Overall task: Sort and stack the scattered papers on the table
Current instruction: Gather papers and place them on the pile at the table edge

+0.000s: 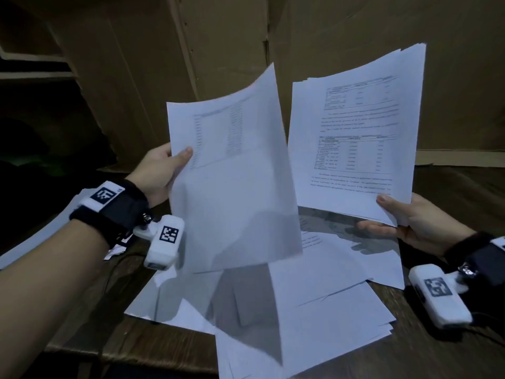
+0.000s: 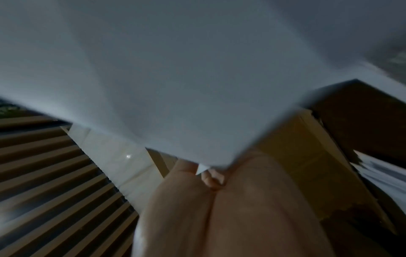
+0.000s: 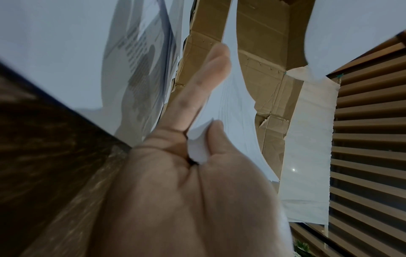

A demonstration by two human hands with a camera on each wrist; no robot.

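Note:
My left hand (image 1: 166, 165) pinches the left edge of a single white sheet (image 1: 232, 170) printed with a faint table, held up above the table. In the left wrist view that sheet (image 2: 175, 78) fills the top, its corner pinched by my left hand (image 2: 211, 173). My right hand (image 1: 396, 214) holds a stack of several printed pages (image 1: 355, 138) by its lower right corner, thumb on top, fingers beneath. The right wrist view shows my right hand (image 3: 197, 139) pinching the stack's corner (image 3: 197, 147). Loose papers (image 1: 314, 296) lie scattered on the dark wooden table (image 1: 437, 356) below both hands.
Large brown cardboard sheets (image 1: 218, 36) stand behind the table. More white paper (image 1: 41, 233) lies at the left under my left forearm. Dark shelving (image 1: 32, 64) sits at the far left. Some papers overhang the table's near edge (image 1: 131, 359).

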